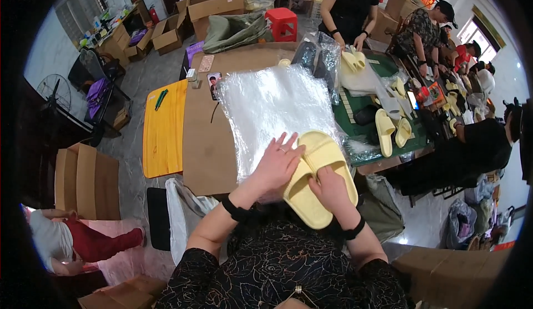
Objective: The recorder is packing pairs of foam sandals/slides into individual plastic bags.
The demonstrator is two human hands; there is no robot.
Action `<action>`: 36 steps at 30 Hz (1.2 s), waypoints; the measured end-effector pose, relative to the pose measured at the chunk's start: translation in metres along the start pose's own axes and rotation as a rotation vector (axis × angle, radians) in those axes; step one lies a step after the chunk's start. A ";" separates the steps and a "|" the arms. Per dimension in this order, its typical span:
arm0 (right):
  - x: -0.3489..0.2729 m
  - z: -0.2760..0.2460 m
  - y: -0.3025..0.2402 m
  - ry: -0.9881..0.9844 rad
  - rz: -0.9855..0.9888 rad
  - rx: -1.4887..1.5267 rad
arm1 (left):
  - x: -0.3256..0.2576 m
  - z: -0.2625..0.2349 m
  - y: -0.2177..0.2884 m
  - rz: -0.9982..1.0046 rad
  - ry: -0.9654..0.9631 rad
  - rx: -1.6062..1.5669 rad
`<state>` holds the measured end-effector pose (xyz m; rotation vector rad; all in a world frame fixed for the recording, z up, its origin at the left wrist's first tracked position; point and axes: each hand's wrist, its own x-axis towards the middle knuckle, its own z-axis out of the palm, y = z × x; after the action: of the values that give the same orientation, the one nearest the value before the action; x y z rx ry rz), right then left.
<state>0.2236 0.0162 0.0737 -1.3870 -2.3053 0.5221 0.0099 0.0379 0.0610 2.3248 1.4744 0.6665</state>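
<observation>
A pair of pale yellow slide slippers [309, 212] is held together in front of my chest, one overlapping the other, at the near edge of a stack of clear plastic bags [272, 106]. My right hand [331, 191] grips them with its fingers tucked into the foot opening by the strap; the fingertips are hidden. Against the left side of the pair rests my left hand [276, 163], its fingers stretched out and spread over the strap edge and the plastic. Both wrists wear black bands.
A brown board [202, 159] lies under the bags, with a phone [214, 85] and a yellow wooden panel [165, 137] holding a green cutter [161, 99]. At right, a green table [363, 134] bears more slippers. Co-workers stand around it. Cardboard boxes [91, 181] stand at left.
</observation>
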 end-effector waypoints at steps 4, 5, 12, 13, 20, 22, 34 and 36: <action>0.027 0.029 0.024 -0.012 0.000 0.029 | -0.002 -0.005 0.029 0.108 0.015 -0.043; 0.035 0.034 0.028 -0.010 0.002 0.030 | -0.002 -0.008 0.036 0.136 -0.003 -0.122; 0.117 0.057 0.019 0.094 0.131 0.080 | -0.017 -0.027 0.067 0.223 -0.059 -0.222; 0.119 0.065 0.027 0.098 0.131 0.081 | -0.017 -0.031 0.069 0.231 -0.067 -0.233; 0.017 0.025 0.021 -0.154 -0.197 0.439 | -0.028 -0.045 0.017 0.154 -0.030 -0.351; -0.007 -0.013 0.019 -0.395 -0.388 0.350 | -0.029 -0.038 -0.003 0.060 0.085 -0.357; 0.122 -0.002 0.021 0.048 0.139 0.098 | 0.004 0.026 -0.036 -0.412 0.332 -0.119; 0.143 0.034 0.024 0.039 0.108 -0.113 | 0.001 0.036 -0.038 -0.421 0.375 -0.128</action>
<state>0.1629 0.1509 0.0531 -1.5678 -2.2687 0.3985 0.0004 0.0540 0.0125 1.7733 1.9371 1.0711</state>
